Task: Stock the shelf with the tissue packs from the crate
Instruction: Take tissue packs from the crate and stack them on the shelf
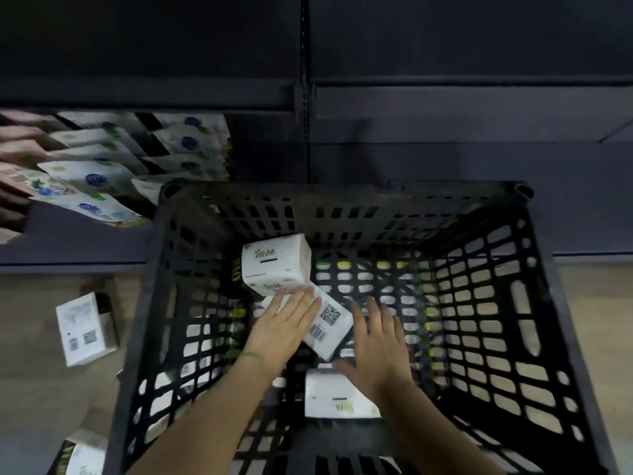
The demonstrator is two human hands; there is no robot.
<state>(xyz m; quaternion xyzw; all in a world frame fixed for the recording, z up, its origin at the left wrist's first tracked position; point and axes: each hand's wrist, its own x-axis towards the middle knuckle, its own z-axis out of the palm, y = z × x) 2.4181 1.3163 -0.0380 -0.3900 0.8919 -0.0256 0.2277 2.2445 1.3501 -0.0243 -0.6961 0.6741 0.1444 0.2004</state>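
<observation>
While you lean over the black crate [534, 303], the head view shows it nearly emptied: three white tissue packs are all you can see inside. One upright pack [275, 265] stands near the far wall, a slanted pack [329, 329] with a printed code lies just below and touching it, and a third pack [337, 395] lies flat nearer to you.

Your left hand [281, 323] rests with straight, spread fingers on the slanted pack's left end, not yet curled round it. Your right hand [373, 344] hovers just beside that same pack, fingers spread and holding nothing; whether it touches the pack, you cannot tell from this angle.

On the lower shelf [85, 241] at upper left, rows of printed packs [92, 180] already lie stocked, though blur hides their exact count. The dark shelf bay [462, 159] behind the crate shows no stock. Two more white packs sit outside the crate on the floor [30, 389]: one floor pack [84, 329] to the left, another corner pack [85, 455] at the bottom edge.

By this evidence, most of the job looks done; the three crate packs, and perhaps the floor ones, remain.
</observation>
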